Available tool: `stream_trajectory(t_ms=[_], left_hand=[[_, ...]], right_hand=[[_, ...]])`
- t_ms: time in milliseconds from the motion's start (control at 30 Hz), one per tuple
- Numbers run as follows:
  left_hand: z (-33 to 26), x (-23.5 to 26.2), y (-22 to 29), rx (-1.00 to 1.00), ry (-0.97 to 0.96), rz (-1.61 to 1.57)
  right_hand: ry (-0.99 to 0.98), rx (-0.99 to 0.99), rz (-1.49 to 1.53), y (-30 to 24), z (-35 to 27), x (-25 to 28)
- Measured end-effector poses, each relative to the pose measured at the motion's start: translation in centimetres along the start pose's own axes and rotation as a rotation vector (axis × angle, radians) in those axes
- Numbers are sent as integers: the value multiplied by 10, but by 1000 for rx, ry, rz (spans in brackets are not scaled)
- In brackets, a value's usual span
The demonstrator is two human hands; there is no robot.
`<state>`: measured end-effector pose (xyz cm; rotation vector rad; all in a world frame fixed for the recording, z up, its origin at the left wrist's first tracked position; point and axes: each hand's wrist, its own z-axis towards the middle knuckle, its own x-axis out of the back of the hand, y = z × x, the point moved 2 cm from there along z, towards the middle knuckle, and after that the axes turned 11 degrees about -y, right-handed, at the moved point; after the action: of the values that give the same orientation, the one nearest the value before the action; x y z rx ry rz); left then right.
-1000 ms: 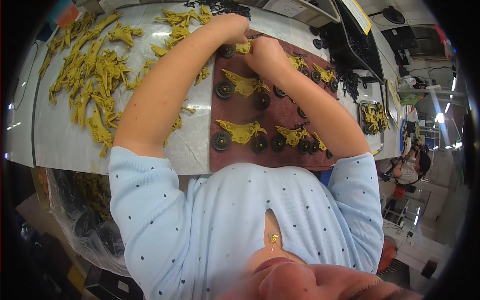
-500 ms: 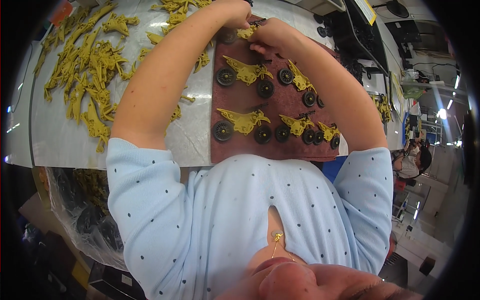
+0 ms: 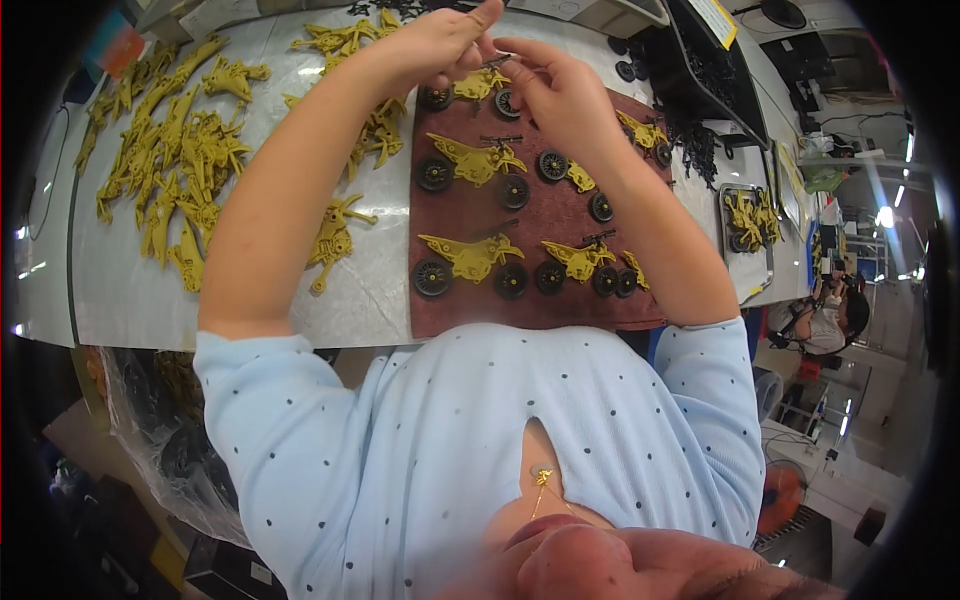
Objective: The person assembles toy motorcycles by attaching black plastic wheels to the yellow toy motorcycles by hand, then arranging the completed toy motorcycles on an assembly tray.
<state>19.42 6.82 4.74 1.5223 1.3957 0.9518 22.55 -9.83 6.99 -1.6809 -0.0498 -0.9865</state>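
Note:
Over the far edge of a brown cloth (image 3: 440, 315), my two hands meet. My right hand (image 3: 570, 95) pinches a thin dark part (image 3: 496, 61) between thumb and fingers. Close against it, my left hand (image 3: 440, 48) has its fingers curled and its thumb stretched out; whatever lies in them is hidden. Beneath the hands lies a yellow toy motorbike body (image 3: 478, 84) with black wheels. More yellow motorbike bodies (image 3: 472, 256) rest on the cloth in rows, with black spoked wheels (image 3: 432, 277) beside them and dark handlebar-like pieces (image 3: 600, 238) at some.
Loose yellow toy parts (image 3: 185, 140) are heaped on the grey table (image 3: 375, 290) at left. A black bin (image 3: 715, 85) of small black parts stands at the far right, near a metal tray (image 3: 765, 265) with yellow pieces. A person (image 3: 825, 320) sits farther off at right.
My hands have lifted off the far toy, which now shows more fully with its wheels. The thin dark part has come into view between them. The whole view has shifted slightly.

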Motion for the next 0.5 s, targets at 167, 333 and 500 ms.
stream_trajectory(t_ms=[167,333,500], left_hand=[[-25,-17,-19,-144,-218,-150],[-59,-36,-11,-90,-75,-115],[-73,-36,-22,-93,-165,-230]], right_hand=[[112,276,-107,2,-10,-20],[56,285,-101,0,-19,-18],[-22,17,85,-3,-34,-18]])
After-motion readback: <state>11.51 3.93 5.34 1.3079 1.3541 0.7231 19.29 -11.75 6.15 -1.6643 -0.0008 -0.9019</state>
